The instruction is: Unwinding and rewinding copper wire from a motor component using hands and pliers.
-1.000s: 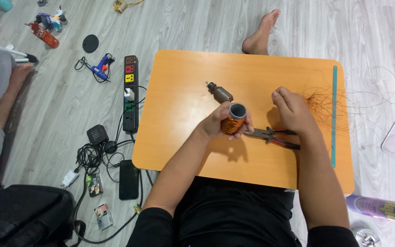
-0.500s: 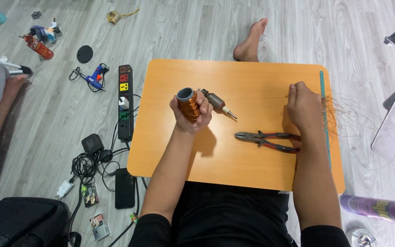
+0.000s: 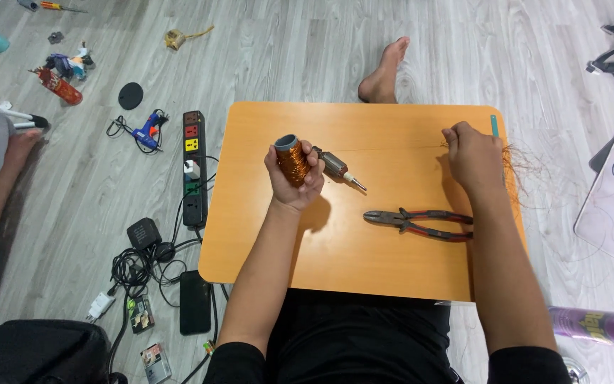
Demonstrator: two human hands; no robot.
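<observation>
Copper wire spool [image 3: 293, 161] clamped upright in left hand [image 3: 294, 178] grip, right hand [image 3: 472, 155] pinching (apparently) a thin wire strand [image 3: 399, 148].

Pliers [image 3: 421, 223] with red-and-black handles lie flat on the orange counter [image 3: 364, 263]. On the grey wood floor [image 3: 286, 50] to its left lie a black power strip [image 3: 193, 168], a blue glue gun [image 3: 146, 131], tangled black cables [image 3: 136, 267] and a dark phone [image 3: 195, 302].

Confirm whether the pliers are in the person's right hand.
No: the pliers lie flat on the orange table, while the right hand is closed on thin copper wire near the far edge.
</observation>
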